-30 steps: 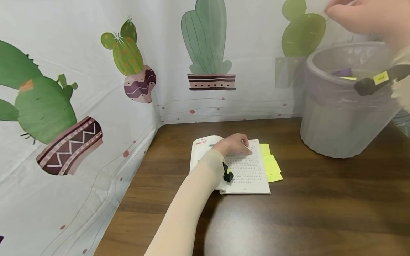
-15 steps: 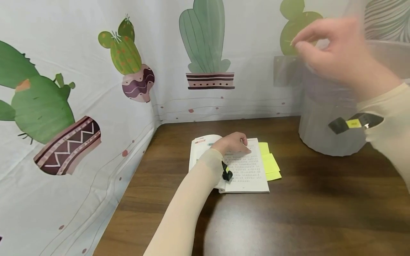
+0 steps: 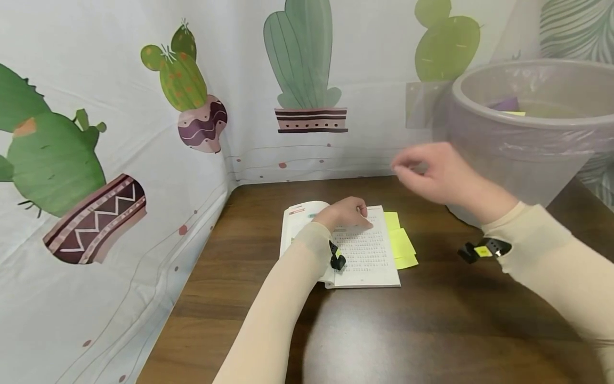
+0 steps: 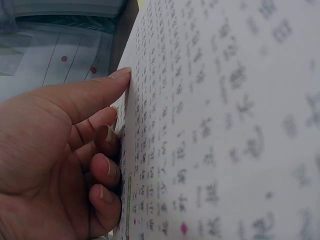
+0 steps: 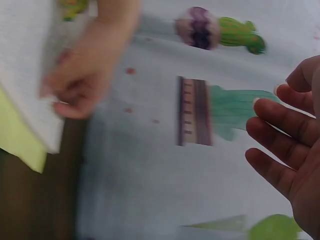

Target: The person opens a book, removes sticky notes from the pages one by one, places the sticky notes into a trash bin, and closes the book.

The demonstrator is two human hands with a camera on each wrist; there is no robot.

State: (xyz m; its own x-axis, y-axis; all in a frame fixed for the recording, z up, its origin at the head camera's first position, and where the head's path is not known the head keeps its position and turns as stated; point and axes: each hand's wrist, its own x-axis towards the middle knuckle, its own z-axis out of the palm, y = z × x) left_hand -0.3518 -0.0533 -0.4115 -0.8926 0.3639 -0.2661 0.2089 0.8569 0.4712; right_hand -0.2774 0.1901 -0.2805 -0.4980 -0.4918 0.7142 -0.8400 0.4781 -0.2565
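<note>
An open book (image 3: 362, 266) lies on the table in the head view, its right page covered in print. My left hand (image 3: 346, 216) rests on the upper part of that page, fingers loosely bent; in the left wrist view the thumb tip and fingertips touch the paper (image 4: 200, 125). Yellow sticky notes (image 3: 403, 248) stick out past the book's right edge. My right hand (image 3: 431, 173) is in the air between the book and the bin, and the right wrist view shows its fingers (image 5: 280, 135) relaxed with nothing held.
A pale waste bin (image 3: 508, 154) with a clear liner stands at the back right. Inside it are a purple piece (image 3: 506, 104) and a bit of yellow. Behind the wooden table (image 3: 408, 325) hangs a white cloth (image 3: 374, 64) printed with cacti.
My right hand has come down and left from above the bin toward the book. The left hand has stayed on the page. The view has shifted slightly.
</note>
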